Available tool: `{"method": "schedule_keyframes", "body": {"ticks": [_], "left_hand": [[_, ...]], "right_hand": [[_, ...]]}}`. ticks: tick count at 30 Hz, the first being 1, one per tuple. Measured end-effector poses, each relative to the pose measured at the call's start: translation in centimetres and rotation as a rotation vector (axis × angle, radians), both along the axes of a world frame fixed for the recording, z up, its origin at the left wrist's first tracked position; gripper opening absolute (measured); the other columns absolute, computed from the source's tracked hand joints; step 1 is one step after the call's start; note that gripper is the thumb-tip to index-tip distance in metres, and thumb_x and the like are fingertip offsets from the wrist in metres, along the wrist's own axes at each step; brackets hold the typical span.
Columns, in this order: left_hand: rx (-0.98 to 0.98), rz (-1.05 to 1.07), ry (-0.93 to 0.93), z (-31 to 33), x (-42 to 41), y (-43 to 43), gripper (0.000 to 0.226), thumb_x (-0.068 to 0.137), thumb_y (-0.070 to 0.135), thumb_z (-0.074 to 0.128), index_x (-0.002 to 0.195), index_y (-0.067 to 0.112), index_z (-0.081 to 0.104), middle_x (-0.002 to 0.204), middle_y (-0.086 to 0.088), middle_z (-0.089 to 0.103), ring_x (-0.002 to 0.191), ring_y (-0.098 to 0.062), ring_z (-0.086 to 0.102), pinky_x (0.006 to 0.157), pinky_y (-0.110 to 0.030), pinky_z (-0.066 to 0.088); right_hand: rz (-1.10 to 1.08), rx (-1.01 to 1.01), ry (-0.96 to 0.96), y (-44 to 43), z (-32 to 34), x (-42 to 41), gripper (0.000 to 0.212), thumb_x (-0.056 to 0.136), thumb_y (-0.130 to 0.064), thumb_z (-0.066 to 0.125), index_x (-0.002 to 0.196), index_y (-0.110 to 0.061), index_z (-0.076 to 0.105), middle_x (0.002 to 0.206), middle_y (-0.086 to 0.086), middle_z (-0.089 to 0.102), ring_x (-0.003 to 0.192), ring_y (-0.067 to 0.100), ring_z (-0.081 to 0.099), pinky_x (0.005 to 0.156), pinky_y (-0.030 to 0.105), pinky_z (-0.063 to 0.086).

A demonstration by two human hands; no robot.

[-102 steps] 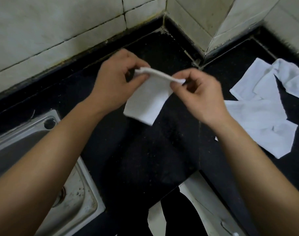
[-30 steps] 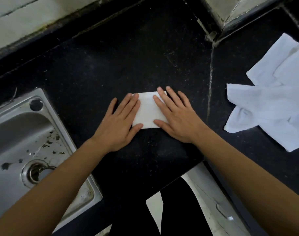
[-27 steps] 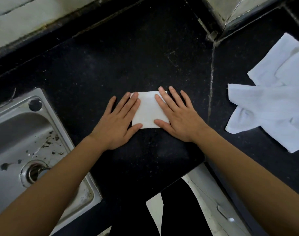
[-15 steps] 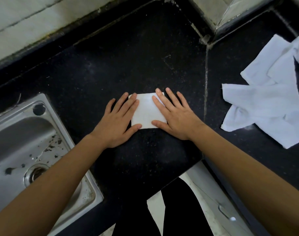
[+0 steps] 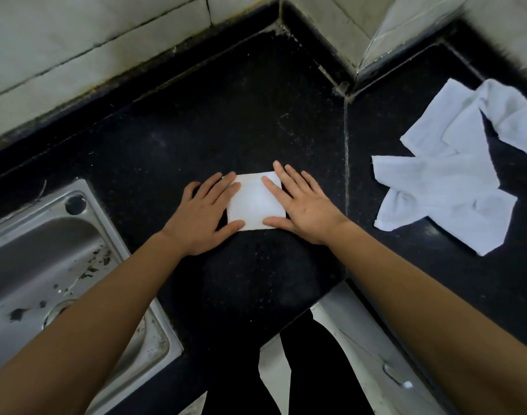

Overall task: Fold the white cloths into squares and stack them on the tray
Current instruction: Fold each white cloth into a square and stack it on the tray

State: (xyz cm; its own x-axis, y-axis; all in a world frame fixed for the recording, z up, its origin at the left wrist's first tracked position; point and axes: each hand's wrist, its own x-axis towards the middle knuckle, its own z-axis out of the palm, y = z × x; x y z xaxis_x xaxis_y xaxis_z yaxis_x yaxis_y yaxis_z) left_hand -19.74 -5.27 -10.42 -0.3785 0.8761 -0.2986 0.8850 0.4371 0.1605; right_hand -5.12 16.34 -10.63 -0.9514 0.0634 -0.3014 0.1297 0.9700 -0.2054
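A small white cloth, folded into a square, lies flat on the black counter in the middle of the view. My left hand presses on its left edge with straight fingers. My right hand lies flat on its right edge, thumb along the near side. A loose heap of unfolded white cloths lies on the counter at the right, apart from both hands. No tray is in view.
A steel sink with a drain is set into the counter at the left. Tiled walls close off the back, with a corner post at the upper right. The counter's front edge runs just below my forearms.
Earlier I held the cloth in the air, pinched in both hands; it now lies folded on the counter under both flat hands. Over the last second the hands barely moved.
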Motion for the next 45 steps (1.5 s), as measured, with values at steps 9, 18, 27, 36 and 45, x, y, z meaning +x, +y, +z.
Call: {"method": "schedule_keyframes", "body": {"ticks": [9, 18, 27, 36, 45], "left_hand": [[0.147, 0.081, -0.048, 3.2, -1.2, 6.1, 0.054, 0.102, 0.032, 0.044, 0.151, 0.013, 0.032, 0.144, -0.012, 0.047, 0.131, -0.030, 0.042, 0.109, -0.049, 0.033], [0.062, 0.540, -0.407, 3.6, 2.1, 3.1, 0.052, 0.099, 0.035, 0.051, 0.146, 0.016, 0.040, 0.116, -0.001, 0.058, 0.102, -0.020, 0.057, 0.085, -0.037, 0.049], [0.154, 0.507, -0.272, 3.9, 4.4, 1.2, 0.062, 0.097, 0.038, 0.055, 0.150, 0.018, 0.032, 0.133, -0.005, 0.052, 0.117, -0.023, 0.053, 0.092, -0.040, 0.048], [-0.085, 0.102, -0.137, 3.6, 3.4, 4.9, 0.054, 0.098, 0.029, 0.052, 0.149, 0.022, 0.035, 0.143, -0.003, 0.044, 0.132, -0.023, 0.035, 0.110, -0.042, 0.035], [-0.261, 0.390, -0.323, 4.4, 3.6, 1.9, 0.041, 0.088, 0.028, 0.064, 0.124, 0.023, 0.046, 0.109, 0.001, 0.056, 0.092, -0.015, 0.056, 0.074, -0.034, 0.047]], "right_hand": [[-0.670, -0.042, 0.450, -6.0, -0.7, 4.6, 0.052, 0.089, -0.061, 0.061, 0.114, -0.016, 0.068, 0.126, 0.008, 0.058, 0.117, 0.026, 0.053, 0.096, 0.042, 0.043], [-0.736, -0.062, 0.435, -5.2, -1.1, 5.3, 0.043, 0.090, -0.044, 0.065, 0.120, -0.013, 0.066, 0.133, 0.012, 0.054, 0.130, 0.029, 0.047, 0.107, 0.050, 0.039], [-0.695, -0.073, 0.410, -5.5, -0.9, 5.9, 0.050, 0.095, -0.047, 0.053, 0.130, -0.012, 0.063, 0.137, 0.013, 0.052, 0.131, 0.029, 0.044, 0.108, 0.048, 0.035], [-0.691, -0.081, 0.381, -6.5, -0.2, 6.6, 0.043, 0.087, -0.046, 0.067, 0.117, -0.015, 0.071, 0.101, 0.006, 0.058, 0.092, 0.026, 0.055, 0.079, 0.042, 0.051], [-0.687, -0.288, 0.299, -7.1, 0.6, 6.6, 0.044, 0.087, -0.050, 0.066, 0.120, -0.022, 0.071, 0.108, -0.002, 0.058, 0.102, 0.018, 0.056, 0.085, 0.035, 0.052]]}}
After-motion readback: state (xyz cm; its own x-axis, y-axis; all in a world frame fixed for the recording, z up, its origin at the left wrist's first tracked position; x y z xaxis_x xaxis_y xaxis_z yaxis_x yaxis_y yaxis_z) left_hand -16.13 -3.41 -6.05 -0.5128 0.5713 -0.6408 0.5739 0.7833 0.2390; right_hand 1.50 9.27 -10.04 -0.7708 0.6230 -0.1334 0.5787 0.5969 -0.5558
